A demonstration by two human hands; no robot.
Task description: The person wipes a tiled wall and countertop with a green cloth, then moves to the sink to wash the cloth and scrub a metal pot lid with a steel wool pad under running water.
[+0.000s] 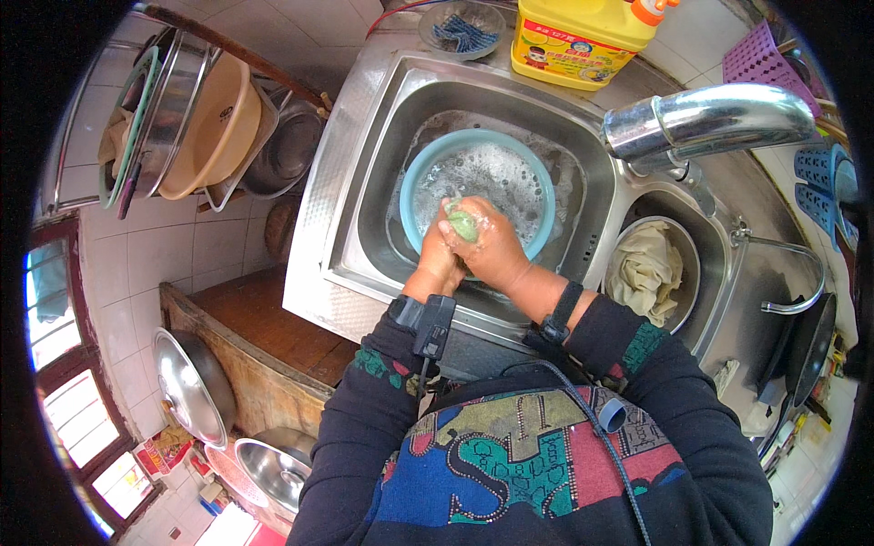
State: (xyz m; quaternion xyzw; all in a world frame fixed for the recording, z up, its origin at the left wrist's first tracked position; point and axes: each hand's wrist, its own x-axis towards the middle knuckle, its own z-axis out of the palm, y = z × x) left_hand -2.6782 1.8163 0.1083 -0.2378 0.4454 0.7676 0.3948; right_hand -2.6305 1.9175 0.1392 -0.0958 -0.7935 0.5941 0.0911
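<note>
My left hand (437, 252) and my right hand (497, 247) are pressed together around a wadded green cloth (463, 226). Only a bit of it shows between my fingers; the rest is hidden. White suds cling to my fingers. Both hands are over the near side of a round light-blue basin (410, 183), which holds cloudy, foamy water (488, 169). The basin stands in the larger bowl of a stainless steel sink (379, 143), with foam and water around its base.
A chrome faucet (710, 123) juts in from the right. A metal bowl (695, 273) with a crumpled pale cloth (645, 269) fills the smaller sink bowl. Behind are a yellow detergent jug (573, 44) and a glass dish (429, 34). Basins (212, 130) hang on a left rack.
</note>
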